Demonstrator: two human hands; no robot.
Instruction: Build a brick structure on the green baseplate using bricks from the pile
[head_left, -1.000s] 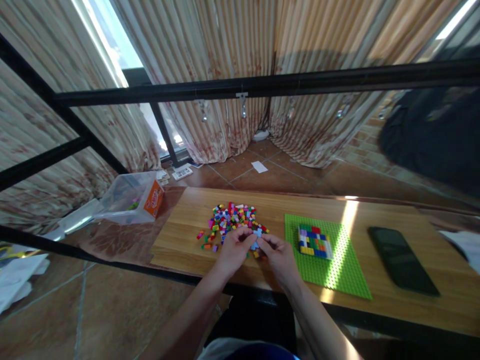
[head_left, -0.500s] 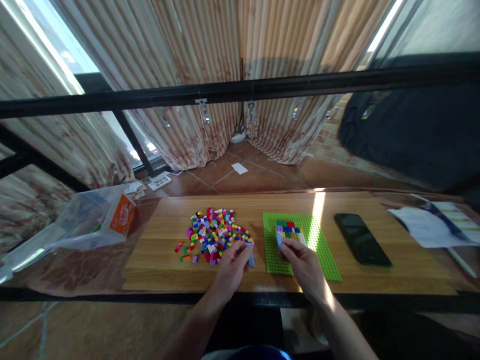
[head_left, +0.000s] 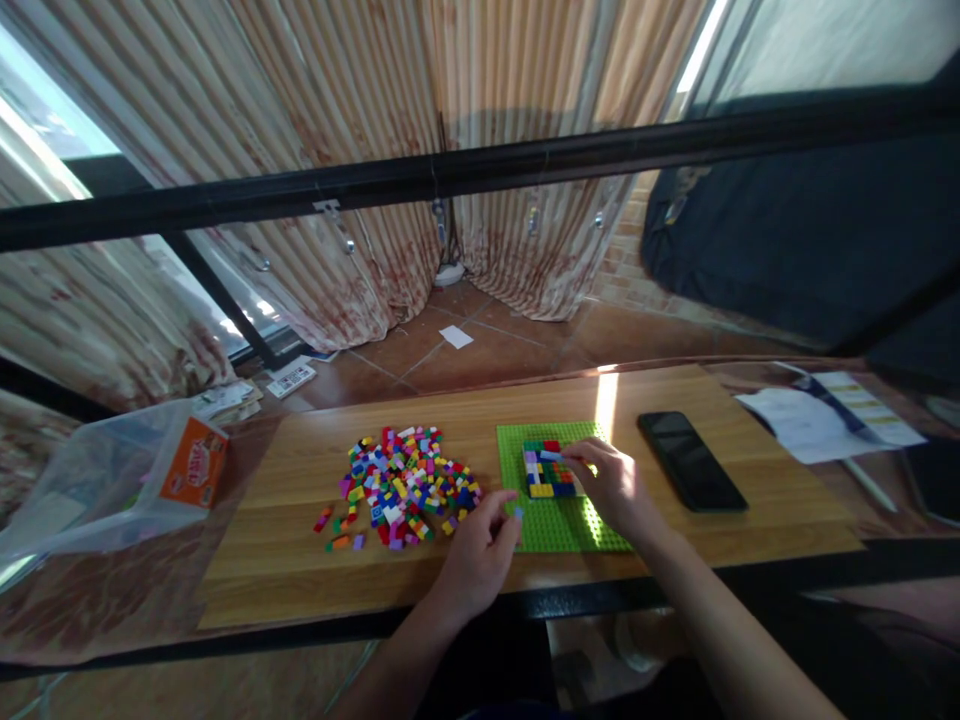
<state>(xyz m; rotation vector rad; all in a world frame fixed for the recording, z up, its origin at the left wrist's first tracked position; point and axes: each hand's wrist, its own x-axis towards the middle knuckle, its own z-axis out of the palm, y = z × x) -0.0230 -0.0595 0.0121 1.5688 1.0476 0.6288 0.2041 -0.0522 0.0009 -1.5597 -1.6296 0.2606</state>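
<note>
A heap of small coloured bricks [head_left: 397, 482] lies on the wooden board [head_left: 285, 540]. To its right is a green baseplate [head_left: 570, 520] with a block of built bricks [head_left: 546, 472] on it. My right hand [head_left: 615, 485] is over the baseplate, its fingers pinched on a light blue brick [head_left: 551, 456] at the top of the block. My left hand [head_left: 476, 555] rests at the baseplate's left edge, fingers curled around a small blue brick [head_left: 517, 513].
A black phone [head_left: 688, 461] lies right of the baseplate. Papers [head_left: 825, 415] are at the far right. A clear plastic bag with an orange box [head_left: 184, 462] sits at the left. A black metal bar [head_left: 480, 165] crosses above the table.
My right hand moved from the brick heap to the baseplate with the light blue brick. My left hand drew back toward the front edge. The camera turned to the right.
</note>
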